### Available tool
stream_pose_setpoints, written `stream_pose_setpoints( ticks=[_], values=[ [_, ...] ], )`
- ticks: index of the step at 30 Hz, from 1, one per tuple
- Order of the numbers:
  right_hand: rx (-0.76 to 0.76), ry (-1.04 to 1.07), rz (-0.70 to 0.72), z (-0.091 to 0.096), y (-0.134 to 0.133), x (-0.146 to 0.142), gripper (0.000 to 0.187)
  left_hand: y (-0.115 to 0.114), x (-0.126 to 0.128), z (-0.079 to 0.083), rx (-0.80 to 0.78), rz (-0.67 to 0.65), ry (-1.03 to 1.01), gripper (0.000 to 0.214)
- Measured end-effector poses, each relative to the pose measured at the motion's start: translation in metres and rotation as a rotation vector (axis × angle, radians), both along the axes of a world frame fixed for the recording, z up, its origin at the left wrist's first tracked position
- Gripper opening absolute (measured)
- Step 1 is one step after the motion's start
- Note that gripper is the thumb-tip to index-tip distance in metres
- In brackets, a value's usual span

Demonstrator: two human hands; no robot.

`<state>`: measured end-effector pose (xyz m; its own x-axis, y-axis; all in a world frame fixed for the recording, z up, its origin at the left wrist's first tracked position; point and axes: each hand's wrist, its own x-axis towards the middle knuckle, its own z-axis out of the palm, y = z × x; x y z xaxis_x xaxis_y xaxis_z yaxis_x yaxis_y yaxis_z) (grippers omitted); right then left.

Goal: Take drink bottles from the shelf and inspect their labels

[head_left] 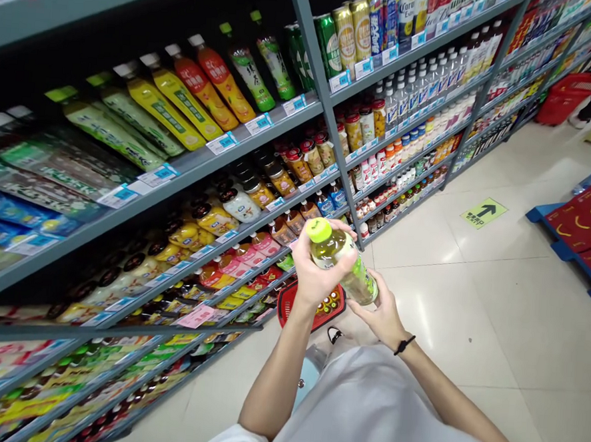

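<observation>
A clear drink bottle [345, 264] with a lime-green cap and pale yellow-green liquid is held in both my hands in front of the drinks shelves. My left hand [317, 276] wraps around its upper part just below the cap. My right hand [382, 313] cups its lower end, with a black band on that wrist. Below my hands a red shopping basket [290, 307] with some goods in it sits on the floor.
Grey shelving [188, 168] packed with bottled drinks and cans runs along the left and back. Pale floor tiles stretch to the right with a green arrow sticker [483, 212]. A blue pallet with red cartons [583, 228] stands at the right; another red basket [566, 97] sits far back.
</observation>
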<state>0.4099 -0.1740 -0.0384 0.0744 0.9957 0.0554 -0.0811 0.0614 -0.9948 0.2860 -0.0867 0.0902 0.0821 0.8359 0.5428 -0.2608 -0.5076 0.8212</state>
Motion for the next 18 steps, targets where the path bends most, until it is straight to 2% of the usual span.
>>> stream_pose_setpoints(
  ticks=[7,12,15,18],
  values=[
    [-0.026,0.222,-0.007,0.002,0.002,0.007,0.078,-0.022,0.012,0.009,0.052,-0.01,0.126,0.041],
    [-0.06,0.225,0.002,0.009,-0.008,0.013,0.064,-0.025,0.016,0.008,0.003,-0.019,0.147,0.036],
    [-0.074,0.223,0.045,0.012,-0.015,0.018,0.061,-0.026,0.016,0.005,-0.034,-0.091,0.093,0.043],
    [-0.089,0.366,0.165,0.012,-0.019,0.022,0.06,-0.028,0.018,0.002,-0.081,-0.188,0.003,0.049]
  ],
)
